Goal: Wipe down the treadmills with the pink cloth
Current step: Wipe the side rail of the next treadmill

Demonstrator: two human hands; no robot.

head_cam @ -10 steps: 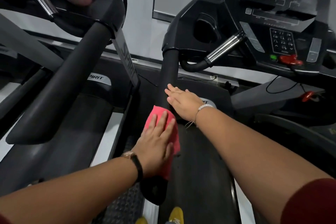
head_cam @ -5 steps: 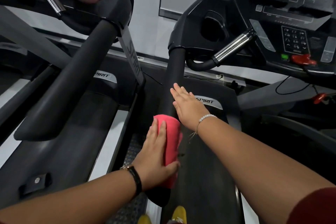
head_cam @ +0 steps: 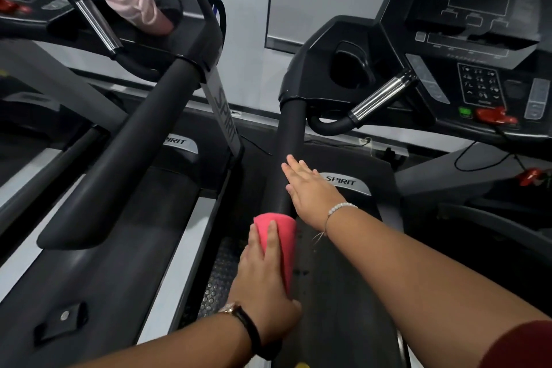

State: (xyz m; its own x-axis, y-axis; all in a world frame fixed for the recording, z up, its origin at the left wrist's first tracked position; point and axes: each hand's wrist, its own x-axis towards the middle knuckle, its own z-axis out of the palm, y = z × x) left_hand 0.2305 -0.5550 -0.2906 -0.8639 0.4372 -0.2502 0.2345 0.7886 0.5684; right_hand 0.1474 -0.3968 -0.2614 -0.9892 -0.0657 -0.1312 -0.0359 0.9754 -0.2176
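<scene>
The pink cloth (head_cam: pixel 283 236) is wrapped over the black left handrail (head_cam: pixel 291 140) of the right treadmill. My left hand (head_cam: pixel 265 287) lies on the cloth and curls around the rail, thumb on the rail's right side. My right hand (head_cam: pixel 310 191) rests flat with its fingers straight against the rail's right side, just above the cloth. The rail runs up to the treadmill console (head_cam: pixel 478 39).
A second treadmill stands to the left with its own black handrail (head_cam: pixel 125 152). A pale pink cloth-wrapped object (head_cam: pixel 134 4) lies on its console. A red safety key (head_cam: pixel 495 116) sits on the right console. White wall behind.
My left hand has wrapped the cloth more tightly around the rail. The view has shifted so both hands sit lower in it. My right hand stays flat on the rail.
</scene>
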